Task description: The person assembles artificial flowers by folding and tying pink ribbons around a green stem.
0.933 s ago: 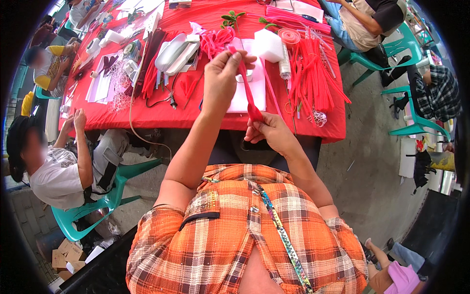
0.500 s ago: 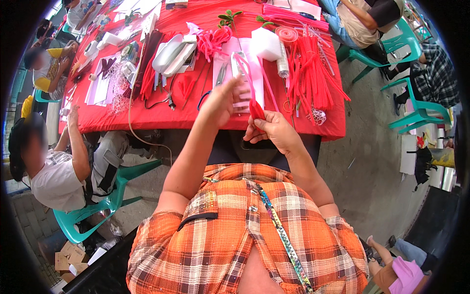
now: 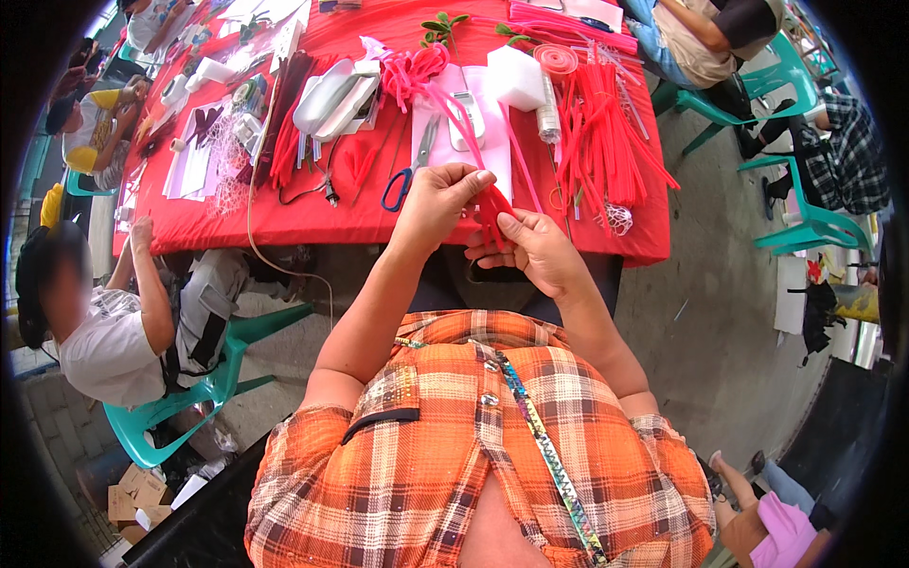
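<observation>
Just off the front edge of the table, both of my hands are closed on a folded bunch of red fuzzy pipe cleaners (image 3: 491, 206). My left hand (image 3: 437, 201) pinches its upper part between thumb and fingers. From below and to the right, my right hand (image 3: 538, 248) grips the lower part, with the thumb on top. A long pink strip (image 3: 457, 121) runs from the bunch up toward a heap of pink-red loops (image 3: 413, 74). Scissors with blue handles (image 3: 398, 188) lie beside my left hand. Part of the bunch is hidden by my fingers.
The red-covered table (image 3: 379, 222) holds a pale pink sheet (image 3: 494, 156) with a white device (image 3: 467, 123), a white foam block (image 3: 516, 79), many red pipe cleaners (image 3: 601, 133) and an open white case (image 3: 333, 104). A seated person (image 3: 104, 322) works at the left.
My left hand has come down from above the pink sheet and closed on the red bunch beside my right hand. The scissors' handles are now uncovered.
</observation>
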Tool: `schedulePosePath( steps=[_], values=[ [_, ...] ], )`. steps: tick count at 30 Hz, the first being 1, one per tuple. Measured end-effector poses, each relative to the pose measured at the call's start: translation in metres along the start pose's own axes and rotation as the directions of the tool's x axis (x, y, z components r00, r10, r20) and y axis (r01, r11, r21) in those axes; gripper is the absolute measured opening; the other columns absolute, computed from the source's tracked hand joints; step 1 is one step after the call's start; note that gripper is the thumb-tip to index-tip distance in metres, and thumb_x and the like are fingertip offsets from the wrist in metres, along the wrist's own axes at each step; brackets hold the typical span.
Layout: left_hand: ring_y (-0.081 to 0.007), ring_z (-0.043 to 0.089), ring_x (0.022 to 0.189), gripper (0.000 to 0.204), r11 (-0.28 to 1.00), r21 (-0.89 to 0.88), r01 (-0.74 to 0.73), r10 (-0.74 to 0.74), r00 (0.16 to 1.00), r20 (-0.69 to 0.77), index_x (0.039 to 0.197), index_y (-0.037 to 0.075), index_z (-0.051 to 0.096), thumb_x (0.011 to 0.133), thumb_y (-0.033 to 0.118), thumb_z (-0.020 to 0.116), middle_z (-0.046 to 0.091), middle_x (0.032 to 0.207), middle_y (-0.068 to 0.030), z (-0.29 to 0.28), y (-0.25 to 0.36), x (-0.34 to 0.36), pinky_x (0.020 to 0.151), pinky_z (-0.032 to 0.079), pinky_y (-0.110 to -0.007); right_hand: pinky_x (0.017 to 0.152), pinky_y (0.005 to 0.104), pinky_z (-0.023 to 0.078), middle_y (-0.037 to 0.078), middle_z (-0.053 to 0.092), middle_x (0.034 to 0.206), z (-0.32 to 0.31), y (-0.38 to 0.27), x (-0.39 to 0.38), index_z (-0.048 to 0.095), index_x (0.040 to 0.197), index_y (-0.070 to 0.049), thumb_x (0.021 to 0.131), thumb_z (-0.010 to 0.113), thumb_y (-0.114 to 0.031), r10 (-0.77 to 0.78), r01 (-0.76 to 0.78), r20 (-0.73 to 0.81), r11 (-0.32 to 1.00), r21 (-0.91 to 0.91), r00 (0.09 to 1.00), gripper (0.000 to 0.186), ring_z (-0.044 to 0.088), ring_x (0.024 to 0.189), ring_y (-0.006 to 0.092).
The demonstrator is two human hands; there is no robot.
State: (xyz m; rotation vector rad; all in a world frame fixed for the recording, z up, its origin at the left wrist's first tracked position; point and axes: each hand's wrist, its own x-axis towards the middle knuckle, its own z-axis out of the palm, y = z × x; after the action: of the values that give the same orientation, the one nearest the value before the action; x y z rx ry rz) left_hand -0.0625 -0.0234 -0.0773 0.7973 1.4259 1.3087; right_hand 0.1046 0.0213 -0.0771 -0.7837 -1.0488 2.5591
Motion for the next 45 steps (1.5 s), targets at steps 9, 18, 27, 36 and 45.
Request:
schedulePosePath(
  steps=[9,18,27,36,45],
  values=[
    [-0.0047,0.056,0.065,0.022,0.999,0.009,-0.049,0.048,0.998,0.037,0.088,0.000,0.067,0.086,0.022,0.062,0.064,0.074,-0.0002,0.001,0.006,-0.001,0.062,0.046,-0.020,0.073,0.0341,0.054,0.014,0.063,0.097,0.006,-0.012,-0.012,0.052,0.112,0.002,0.096,0.041,-0.030,-0.036,0.038,-0.032,0.997,0.072,0.999,0.038,0.065,0.084,0.0246],
    [-0.0040,0.055,0.066,0.022,0.997,0.058,-0.049,0.047,0.998,0.042,0.089,0.002,0.067,0.086,0.023,0.062,0.063,0.072,0.0009,0.004,0.011,-0.006,0.061,0.046,-0.020,0.074,0.0231,0.047,0.005,0.062,0.093,0.000,-0.019,0.003,0.058,0.105,0.003,0.094,0.048,-0.029,-0.130,0.123,-0.038,0.981,-0.151,0.991,0.036,0.057,0.079,0.0078],
    [-0.0041,0.050,0.068,0.015,0.950,0.088,-0.300,0.302,0.953,-0.020,0.082,0.000,0.067,0.085,0.015,0.063,0.053,0.071,0.0035,0.009,-0.006,-0.006,0.061,0.041,-0.021,0.065,0.0239,0.044,0.004,0.058,0.077,0.008,0.004,0.020,0.056,0.106,0.001,0.094,0.046,-0.013,-0.359,0.242,-0.098,0.782,-0.574,0.928,0.021,0.051,0.070,0.0062],
    [-0.0068,0.051,0.072,0.015,0.954,-0.275,-0.117,0.097,0.992,-0.083,0.082,0.000,0.066,0.084,0.015,0.063,0.055,0.073,0.0013,0.016,-0.015,-0.010,0.068,0.040,-0.022,0.052,0.0279,0.037,0.007,0.050,0.067,0.011,0.025,0.022,0.053,0.100,-0.001,0.095,0.043,-0.011,-0.528,0.254,-0.178,0.642,-0.724,0.830,0.015,0.047,0.060,0.0159],
    [-0.0061,0.054,0.074,0.014,0.969,-0.194,-0.154,0.142,0.987,-0.071,0.085,-0.001,0.066,0.083,0.013,0.063,0.061,0.076,-0.0005,0.019,-0.006,-0.014,0.070,0.043,-0.023,0.059,0.0415,0.042,0.024,0.058,0.078,0.019,0.020,0.014,0.051,0.100,-0.001,0.093,0.044,-0.011,-0.636,0.283,-0.176,0.551,-0.785,0.751,0.014,0.057,0.073,0.0410]
  ],
)
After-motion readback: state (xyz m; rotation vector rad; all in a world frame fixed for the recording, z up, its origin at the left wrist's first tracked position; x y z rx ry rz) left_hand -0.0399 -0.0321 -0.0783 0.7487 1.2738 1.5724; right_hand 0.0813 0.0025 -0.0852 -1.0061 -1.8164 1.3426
